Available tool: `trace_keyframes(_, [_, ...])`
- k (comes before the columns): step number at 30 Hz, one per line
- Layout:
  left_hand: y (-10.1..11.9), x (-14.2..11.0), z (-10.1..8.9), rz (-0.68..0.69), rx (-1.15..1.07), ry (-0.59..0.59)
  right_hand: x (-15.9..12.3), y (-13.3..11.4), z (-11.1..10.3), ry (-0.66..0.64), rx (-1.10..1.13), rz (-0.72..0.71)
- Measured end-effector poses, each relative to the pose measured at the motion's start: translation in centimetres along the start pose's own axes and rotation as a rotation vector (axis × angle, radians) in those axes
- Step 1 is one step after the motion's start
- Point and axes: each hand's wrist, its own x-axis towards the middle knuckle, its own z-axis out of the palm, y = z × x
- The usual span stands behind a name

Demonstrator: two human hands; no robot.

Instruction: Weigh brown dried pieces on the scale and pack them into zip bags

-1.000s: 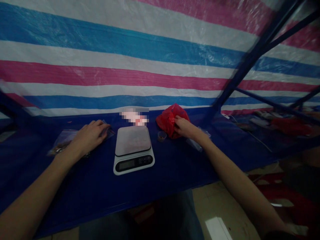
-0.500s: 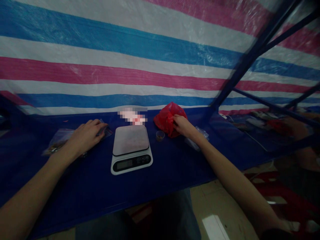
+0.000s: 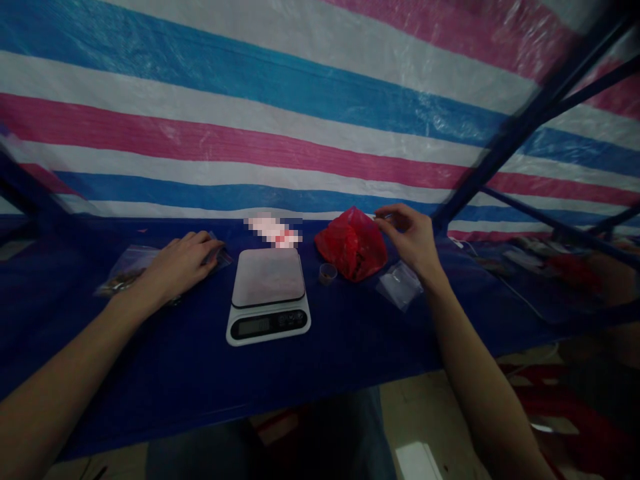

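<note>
My left hand [image 3: 185, 263] lies palm down on the left of the table, its fingers stretched over a small clear plastic bag [image 3: 223, 259]. By its wrist lies a zip bag [image 3: 131, 263] with small brownish and shiny pieces inside. My right hand [image 3: 410, 237] is raised just right of a crumpled red plastic bag [image 3: 353, 243]. Its thumb and forefinger are pinched together; what they hold is too small to name. Between the hands stands a white kitchen scale [image 3: 269, 280], nothing on its plate. A small clear cup [image 3: 327, 274] with brownish contents sits beside it.
Clear plastic bags [image 3: 400, 285] lie below my right hand. A blurred-out pale item [image 3: 273, 230] is behind the scale. The blue table [image 3: 340, 353] ends at a striped sheet [image 3: 280, 140]. Blue metal bars [image 3: 500, 157] rise at right, where another person's arm [image 3: 620, 280] shows.
My right hand has left the red bag's front and moved right and up, fingers now pinched. The clear bags below it are more exposed. My left hand stays in place.
</note>
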Motion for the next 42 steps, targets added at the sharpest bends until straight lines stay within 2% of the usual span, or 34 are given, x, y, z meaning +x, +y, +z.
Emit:
trace_keyframes(2, [0.1,0.0,-0.1,-0.004,0.009,-0.010,-0.6,-1.6,0.7,-0.088,0.109,-0.026])
trace_keyframes(7, [0.2,0.0,-0.5,-0.020,-0.047,-0.021,-2.3,-3.4,3.4,-0.468,0.215,-0.162])
trace_keyframes(9, [0.1,0.0,-0.4,-0.021,-0.063,-0.020,-2.7,-3.3,4.1,-0.539,0.245,-0.172])
trace_keyframes(12, [-0.2,0.1,-0.1,0.000,-0.050,-0.020,-2.9,-3.1,4.8,-0.569,0.304,-0.137])
trace_keyframes(17, [-0.5,0.1,0.3,0.010,-0.047,-0.014,-3.1,-3.0,5.3,-0.549,0.353,-0.101])
trace_keyframes(23, [-0.4,0.1,0.1,0.008,-0.030,-0.016,-2.9,-2.8,4.8,-0.528,0.324,-0.102])
trace_keyframes(35, [-0.3,0.1,0.0,0.005,-0.021,-0.032,-3.1,-2.7,5.0,-0.580,0.255,-0.085])
trace_keyframes(37, [-0.2,0.1,-0.1,0.006,-0.016,-0.031,-3.1,-2.9,5.0,-0.536,0.236,-0.109])
trace_keyframes(39, [-0.2,0.1,-0.1,0.005,-0.014,-0.031,-2.9,-3.1,4.6,-0.437,0.225,-0.140])
trace_keyframes(42, [-0.2,0.1,-0.1,0.004,-0.020,-0.037,-2.1,-2.7,3.3,-0.152,0.181,-0.092])
